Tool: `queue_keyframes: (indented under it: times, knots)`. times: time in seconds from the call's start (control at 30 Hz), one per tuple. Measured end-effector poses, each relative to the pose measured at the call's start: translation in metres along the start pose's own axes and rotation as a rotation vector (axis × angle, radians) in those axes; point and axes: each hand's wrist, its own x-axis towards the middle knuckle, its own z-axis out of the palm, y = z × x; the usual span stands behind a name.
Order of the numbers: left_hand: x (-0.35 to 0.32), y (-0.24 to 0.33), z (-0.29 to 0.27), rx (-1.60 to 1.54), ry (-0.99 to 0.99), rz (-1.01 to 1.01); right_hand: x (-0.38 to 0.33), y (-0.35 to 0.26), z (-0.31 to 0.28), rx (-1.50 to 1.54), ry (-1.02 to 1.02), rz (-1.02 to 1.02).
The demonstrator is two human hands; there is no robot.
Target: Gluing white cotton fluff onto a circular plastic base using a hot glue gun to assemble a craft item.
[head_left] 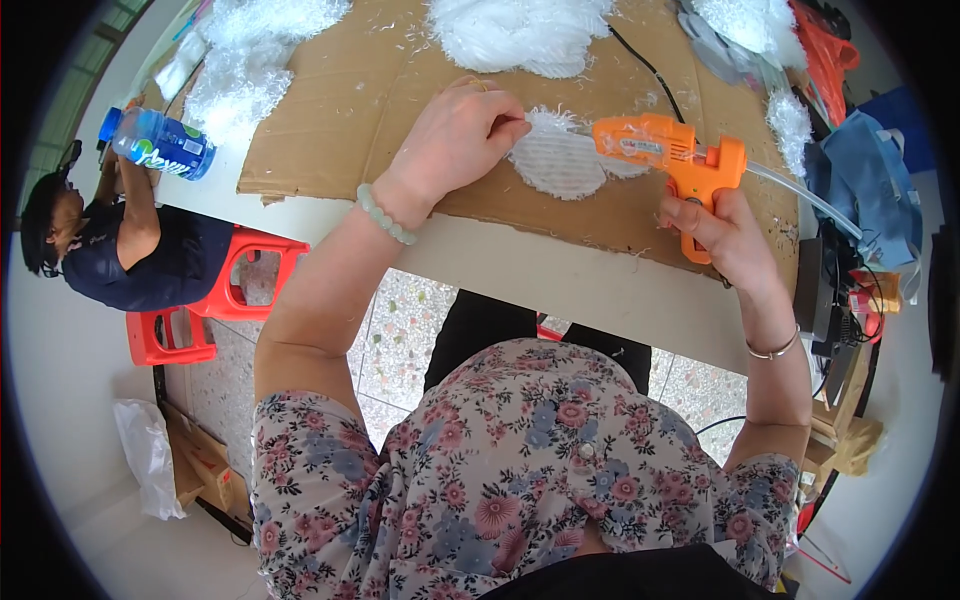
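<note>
My right hand [725, 230] grips the handle of an orange glue gun [715, 180], its nozzle pointing left. A clear glue stick [810, 198] sticks out of its back end. Under the nozzle lies a white oval piece with a frayed, fringed edge [560, 165], flat on the brown cardboard [345, 130]. At the left edge of that piece, the thumb and fingers of my left hand [460, 135] are pinched together. The fingertips' exact hold is partly hidden.
White fluffy fringe piles lie at the far middle [520, 35] and far left [240, 95]. A black cord [650, 65] runs behind the glue gun. A blue-capped bottle [165, 142] stands at the left, near a seated person [130, 240] on a red stool [255, 270]. Blue cloth [865, 180] hangs at the right.
</note>
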Motion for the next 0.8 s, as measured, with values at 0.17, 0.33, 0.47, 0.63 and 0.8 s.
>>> queue_keyframes:
  times: [0.17,0.33,0.47,0.63,0.8]
  knots:
    - [0.009,-0.005,0.003,0.113,-0.038,0.088,0.005,0.006,-0.001,0.179,0.103,-0.014]
    - [0.017,-0.001,-0.002,0.006,-0.015,-0.017,0.008,0.000,-0.002,0.253,0.139,-0.069]
    - [0.012,0.002,-0.014,0.068,-0.001,-0.115,0.023,-0.002,0.007,0.480,0.172,-0.085]
    - [-0.007,0.002,-0.019,0.106,0.123,-0.172,0.053,0.001,0.026,0.555,0.176,-0.084]
    - [-0.022,0.000,-0.007,0.292,0.079,-0.018,0.068,0.009,0.033,0.589,0.181,-0.135]
